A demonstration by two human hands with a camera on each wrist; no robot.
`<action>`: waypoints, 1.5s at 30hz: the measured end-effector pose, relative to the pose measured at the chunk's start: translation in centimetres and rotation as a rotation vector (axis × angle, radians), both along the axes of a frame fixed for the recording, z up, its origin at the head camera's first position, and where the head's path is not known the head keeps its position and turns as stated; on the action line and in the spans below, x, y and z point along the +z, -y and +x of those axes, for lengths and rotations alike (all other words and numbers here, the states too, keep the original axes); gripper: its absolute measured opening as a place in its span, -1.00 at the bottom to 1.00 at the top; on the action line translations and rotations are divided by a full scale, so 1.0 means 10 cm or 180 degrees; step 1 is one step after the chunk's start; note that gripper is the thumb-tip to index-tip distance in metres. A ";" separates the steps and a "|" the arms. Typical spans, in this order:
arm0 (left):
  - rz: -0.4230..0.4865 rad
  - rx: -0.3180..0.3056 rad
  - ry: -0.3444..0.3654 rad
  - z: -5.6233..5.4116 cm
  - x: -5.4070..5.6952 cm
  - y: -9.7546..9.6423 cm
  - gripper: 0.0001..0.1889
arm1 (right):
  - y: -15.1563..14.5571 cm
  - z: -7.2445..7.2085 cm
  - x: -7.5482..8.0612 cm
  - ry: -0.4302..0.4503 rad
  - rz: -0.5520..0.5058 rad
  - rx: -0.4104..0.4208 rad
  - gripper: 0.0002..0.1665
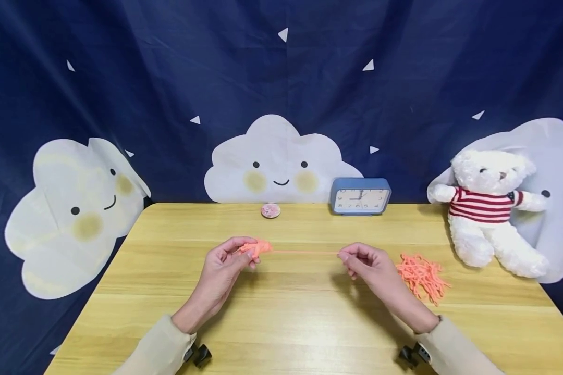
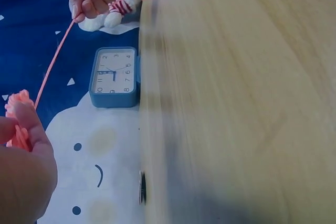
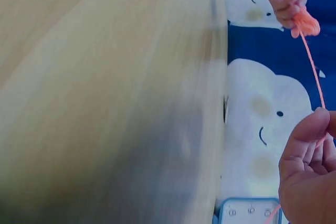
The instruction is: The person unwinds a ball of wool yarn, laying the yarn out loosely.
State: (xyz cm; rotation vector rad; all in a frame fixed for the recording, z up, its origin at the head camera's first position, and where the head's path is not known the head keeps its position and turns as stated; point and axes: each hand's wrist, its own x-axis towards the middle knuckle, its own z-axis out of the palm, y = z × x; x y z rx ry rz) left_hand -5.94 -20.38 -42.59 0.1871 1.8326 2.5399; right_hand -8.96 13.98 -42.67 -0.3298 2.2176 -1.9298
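Note:
A small bundle of coral-orange yarn is pinched between the thumb and fingers of my left hand, above the middle of the table. From it a single yarn strand runs straight and taut to my right hand, which pinches its other end between thumb and forefinger. In the right wrist view a short bit of yarn trails below that hand. Beside the right forearm lies a loose pile of yarn of the same colour on the table.
Along the back edge of the wooden table are a round pink patterned disc and a blue alarm clock. A white teddy bear in a striped shirt sits at the right. Behind hangs a dark blue curtain with clouds.

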 end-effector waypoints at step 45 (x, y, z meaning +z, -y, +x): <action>0.0335 -0.0241 0.0007 0.03 -0.03 0.15 -0.69 | -1.01 -0.02 0.07 -0.0266 -0.1650 -0.1000 -0.81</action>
